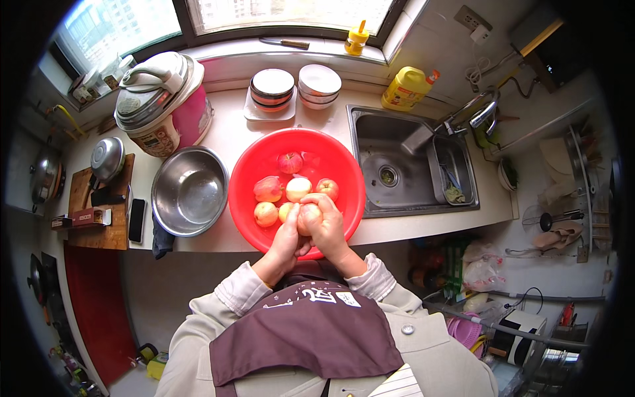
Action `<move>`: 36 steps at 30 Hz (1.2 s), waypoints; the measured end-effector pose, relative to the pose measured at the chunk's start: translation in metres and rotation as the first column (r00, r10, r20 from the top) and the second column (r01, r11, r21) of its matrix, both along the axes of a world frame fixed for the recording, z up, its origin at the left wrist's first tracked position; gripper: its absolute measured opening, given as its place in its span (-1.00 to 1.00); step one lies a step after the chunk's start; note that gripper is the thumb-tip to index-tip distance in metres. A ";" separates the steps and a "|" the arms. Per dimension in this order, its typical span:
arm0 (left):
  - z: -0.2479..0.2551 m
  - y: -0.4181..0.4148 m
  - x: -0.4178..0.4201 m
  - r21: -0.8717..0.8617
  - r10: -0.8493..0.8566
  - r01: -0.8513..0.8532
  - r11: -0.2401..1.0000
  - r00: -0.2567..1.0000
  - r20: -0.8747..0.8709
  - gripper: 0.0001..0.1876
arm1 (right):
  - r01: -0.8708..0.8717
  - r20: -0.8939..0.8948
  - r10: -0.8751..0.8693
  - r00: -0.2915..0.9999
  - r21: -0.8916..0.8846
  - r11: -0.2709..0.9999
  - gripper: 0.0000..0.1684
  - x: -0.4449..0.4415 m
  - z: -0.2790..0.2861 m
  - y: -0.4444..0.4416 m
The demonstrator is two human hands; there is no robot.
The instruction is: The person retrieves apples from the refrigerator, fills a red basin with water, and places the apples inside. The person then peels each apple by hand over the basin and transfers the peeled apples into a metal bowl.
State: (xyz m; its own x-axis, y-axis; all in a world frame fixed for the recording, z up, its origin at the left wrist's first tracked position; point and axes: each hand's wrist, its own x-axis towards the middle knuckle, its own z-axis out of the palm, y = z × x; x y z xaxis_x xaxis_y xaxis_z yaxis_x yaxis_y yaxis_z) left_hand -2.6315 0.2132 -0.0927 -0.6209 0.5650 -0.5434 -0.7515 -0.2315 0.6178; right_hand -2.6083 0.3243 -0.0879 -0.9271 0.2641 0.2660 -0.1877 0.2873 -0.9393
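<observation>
Both my hands meet around one pale red apple (pixel 309 220) above the near side of a red plastic basin (pixel 248 164). My left hand (pixel 285 244) presses its thumb against the apple's left side. From the right, my right hand (pixel 328 226) curls its fingers over the fruit. Several other apples lie in the basin, among them a dark red apple (pixel 290 162) at the back and a yellowish apple (pixel 266 214) at the left. A pale apple (pixel 298 188) sits just beyond my fingertips. The undersides of my hands are hidden.
A steel bowl (pixel 190 191) stands left of the basin, with a pink pressure cooker (pixel 168 109) behind it. To the right is a steel sink (pixel 367 149) with a faucet (pixel 483 115). Stacked bowls (pixel 320 84) stand at the back; a knife (pixel 290 43) lies on the windowsill.
</observation>
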 end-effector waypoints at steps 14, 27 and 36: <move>0.005 -0.004 -0.005 0.028 -0.012 0.009 1.000 0.996 0.093 -0.46 | -0.043 0.035 0.045 0.998 -0.048 0.998 -0.73 0.003 -0.010 -0.003; -0.002 -0.008 -0.007 0.008 -0.074 0.073 0.997 0.995 0.070 -0.51 | -0.126 0.143 0.253 0.957 -0.578 0.806 -0.58 -0.006 -0.021 0.007; -0.013 -0.007 -0.009 -0.083 -0.162 0.166 0.983 0.985 0.054 -0.40 | 0.011 0.238 0.149 0.960 -0.563 0.826 -0.56 -0.011 -0.035 0.011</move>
